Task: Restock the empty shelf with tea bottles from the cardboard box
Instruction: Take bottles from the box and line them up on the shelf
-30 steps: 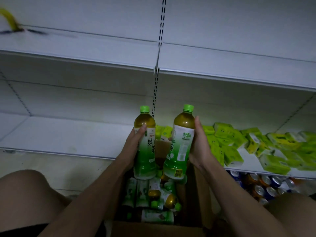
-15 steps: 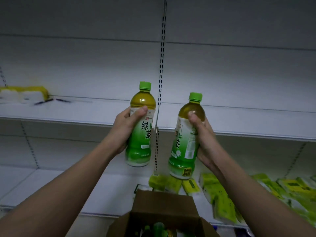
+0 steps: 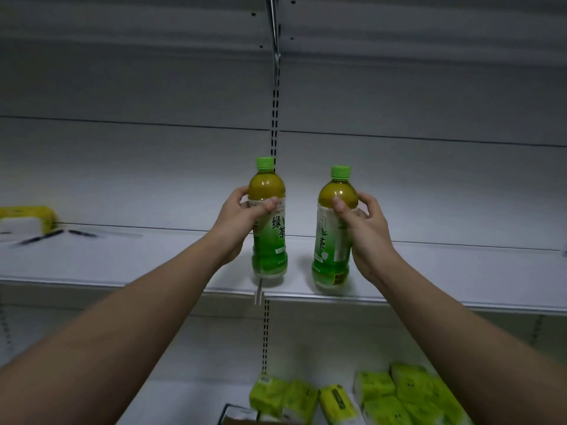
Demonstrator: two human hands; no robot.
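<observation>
A: Where are we?
B: Placing. The left grip (image 3: 242,222) holds one tea bottle (image 3: 269,222); the right grip (image 3: 365,231) holds another bottle (image 3: 333,240). Both are upright at the shelf (image 3: 122,265) front edge.
A: Next?
B: Probably push both back, then release.

Left arm: bare, extended from 8 o'clock toward centre. Left hand (image 3: 237,220): fingers and thumb curled round a bottle's shoulder.
Right arm: bare, extended from 4 o'clock. Right hand (image 3: 366,231): gripping a second bottle, thumb across front.
</observation>
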